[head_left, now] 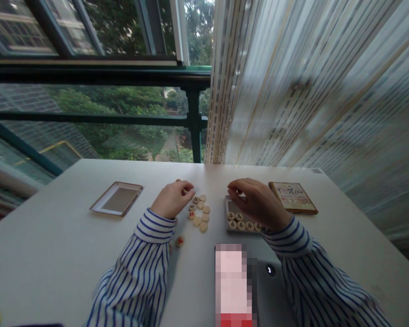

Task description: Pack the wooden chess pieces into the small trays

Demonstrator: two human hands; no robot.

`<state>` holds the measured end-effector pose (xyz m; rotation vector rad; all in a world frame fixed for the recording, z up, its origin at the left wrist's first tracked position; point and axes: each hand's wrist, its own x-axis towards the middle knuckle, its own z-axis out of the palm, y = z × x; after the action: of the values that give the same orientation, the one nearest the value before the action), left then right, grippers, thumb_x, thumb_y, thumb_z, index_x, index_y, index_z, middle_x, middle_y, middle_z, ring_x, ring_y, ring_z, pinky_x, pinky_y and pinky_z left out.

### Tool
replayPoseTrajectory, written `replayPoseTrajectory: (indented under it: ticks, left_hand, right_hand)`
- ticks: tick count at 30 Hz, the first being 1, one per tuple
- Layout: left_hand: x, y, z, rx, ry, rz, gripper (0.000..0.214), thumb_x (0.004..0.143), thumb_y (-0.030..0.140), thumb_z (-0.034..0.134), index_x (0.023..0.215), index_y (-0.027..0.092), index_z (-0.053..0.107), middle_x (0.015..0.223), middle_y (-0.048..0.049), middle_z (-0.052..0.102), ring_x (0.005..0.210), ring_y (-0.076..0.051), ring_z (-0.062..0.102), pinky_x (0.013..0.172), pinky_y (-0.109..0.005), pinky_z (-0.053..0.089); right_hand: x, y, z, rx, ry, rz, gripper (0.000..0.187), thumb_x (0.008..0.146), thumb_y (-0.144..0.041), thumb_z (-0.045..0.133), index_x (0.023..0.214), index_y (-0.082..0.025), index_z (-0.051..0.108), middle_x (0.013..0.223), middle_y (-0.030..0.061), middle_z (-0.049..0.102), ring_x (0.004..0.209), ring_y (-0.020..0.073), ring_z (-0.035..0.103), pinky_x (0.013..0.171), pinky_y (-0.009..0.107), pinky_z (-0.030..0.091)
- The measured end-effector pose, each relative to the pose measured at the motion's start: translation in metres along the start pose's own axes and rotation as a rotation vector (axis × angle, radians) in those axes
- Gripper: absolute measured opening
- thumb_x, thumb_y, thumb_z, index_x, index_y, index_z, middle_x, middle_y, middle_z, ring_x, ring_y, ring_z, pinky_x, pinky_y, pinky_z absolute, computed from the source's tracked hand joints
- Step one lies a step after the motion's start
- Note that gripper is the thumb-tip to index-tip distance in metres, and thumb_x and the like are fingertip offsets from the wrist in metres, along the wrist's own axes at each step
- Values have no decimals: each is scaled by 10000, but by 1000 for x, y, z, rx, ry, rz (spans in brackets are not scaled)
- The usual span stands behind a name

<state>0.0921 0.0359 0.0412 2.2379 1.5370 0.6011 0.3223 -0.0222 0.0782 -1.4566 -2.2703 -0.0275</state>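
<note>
Round wooden Chinese chess pieces (205, 217) lie in a loose cluster in the middle of the white table, some with characters up, others blank side up. My left hand (172, 199) is just left of this cluster, with its fingers curled in toward the thumb. Whatever it may hold is hidden. My right hand (261, 204) hovers over a shallow grey box (229, 202), its thumb and forefinger bent close together; no piece is visible between them. Black-marked pieces (240, 225) stand in rows along the near side of the box. My right hand and cuff cover its right part.
A shallow lid or tray (133, 200) lies on the left, and a printed box cover (295, 197) on the right. A phone (233, 277), its screen blurred out, and a dark grey device (271, 290) are in front. A red-marked piece (180, 241) sits by my left sleeve.
</note>
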Motion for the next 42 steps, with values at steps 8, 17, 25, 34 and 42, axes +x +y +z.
replayPoseTrajectory:
  ticks: [8, 17, 25, 34, 42]
  left_hand:
    - [3, -6, 5, 165, -153, -46, 269, 766, 392, 484, 904, 202, 616, 878, -47, 660, 778, -171, 612, 659, -260, 442]
    - [2, -5, 19, 345, -329, -154, 325, 738, 409, 521, 970, 190, 587, 956, -92, 650, 886, -226, 604, 732, -319, 444]
    - [2, 1, 28, 432, -342, -146, 325, 760, 360, 462, 947, 135, 605, 948, -151, 651, 895, -261, 604, 730, -348, 445]
    - [2, 0, 33, 423, -332, -154, 309, 767, 371, 440, 867, 146, 628, 903, -145, 655, 868, -262, 612, 712, -341, 448]
    - [4, -4, 35, 404, -338, -161, 303, 760, 368, 448, 857, 151, 635, 906, -146, 655, 878, -266, 607, 727, -358, 445]
  right_hand:
    - [1, 3, 16, 55, -10, -25, 171, 847, -234, 440, 887, -160, 589, 789, 59, 615, 737, 149, 546, 699, 269, 407]
    - [1, 7, 36, 55, -135, -81, 160, 844, -237, 457, 911, -171, 587, 834, 51, 629, 764, 157, 554, 714, 275, 407]
    - [0, 9, 42, 58, -178, -76, 176, 847, -253, 457, 926, -177, 594, 840, 55, 632, 768, 154, 559, 715, 281, 409]
    - [-1, 9, 44, 64, -196, -87, 190, 853, -257, 450, 943, -169, 593, 848, 60, 637, 773, 157, 567, 719, 275, 411]
    - [0, 9, 44, 44, -207, -88, 187, 854, -259, 452, 945, -171, 589, 852, 54, 636, 762, 153, 565, 702, 268, 404]
